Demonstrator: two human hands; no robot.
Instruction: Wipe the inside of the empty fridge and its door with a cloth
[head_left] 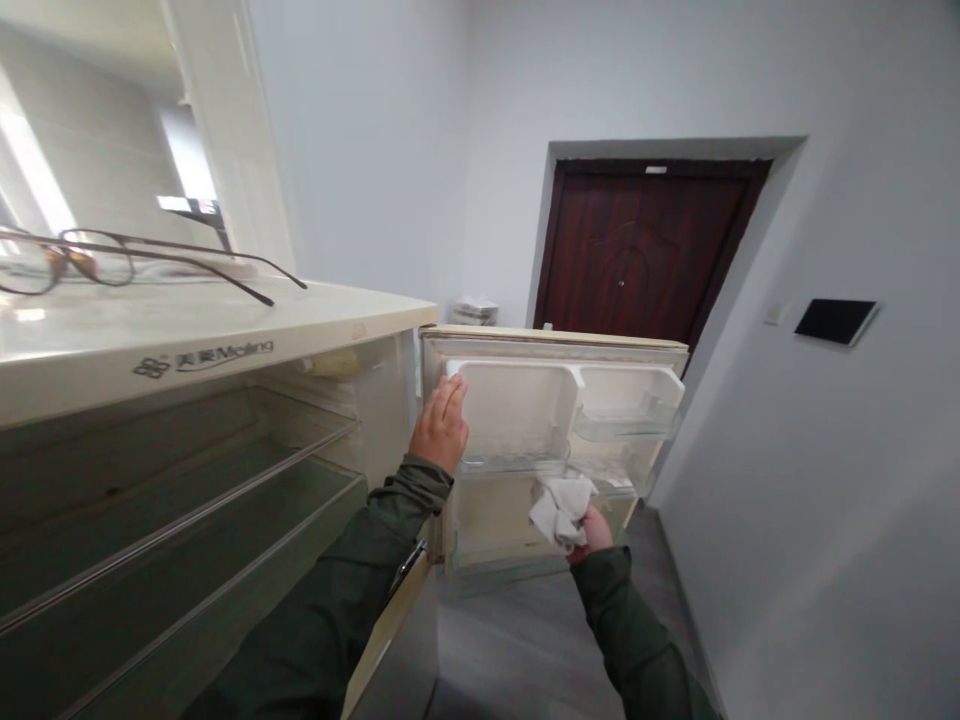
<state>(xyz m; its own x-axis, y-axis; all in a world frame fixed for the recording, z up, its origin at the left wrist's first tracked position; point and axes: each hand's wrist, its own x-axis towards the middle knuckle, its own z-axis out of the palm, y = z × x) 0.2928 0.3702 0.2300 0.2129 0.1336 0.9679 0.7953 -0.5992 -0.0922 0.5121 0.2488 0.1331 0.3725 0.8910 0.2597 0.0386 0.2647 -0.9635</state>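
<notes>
White cloth (561, 508) is sitting bunched in the right hand (589, 532), whose fingers are clenching it from below, low against the inner face of the open fridge door (551, 455). That cloth is pressing against the door lining just under the clear lower door shelf (517, 462), near the door's middle. Above it, the left hand (441, 425) is lying flat with its fingers released and stretched upward, the fingertips resting on the left end of the white upper door compartment (517, 395); it is grasping nothing, only touching the plastic. Both arms are wearing dark green sleeves (360, 590) that are reaching in from the bottom of the view. A second, smaller clear bin (626, 420) is hanging on the right part of the door, beside the larger compartment.

To the left, the fridge body (202, 355) is standing open, showing bare wire-edged glass shelves (187, 500) inside and a brand badge on its top front strip. A pair of thin-framed glasses (112, 262) is lying on the fridge top, well apart from both hands. Behind the door, a dark red wooden door (645, 255) is sitting closed in a grey frame, and a black wall panel (835, 321) is hanging on the white wall to the right. Grey floor (517, 640) is showing beneath the fridge door, between the two sleeves
</notes>
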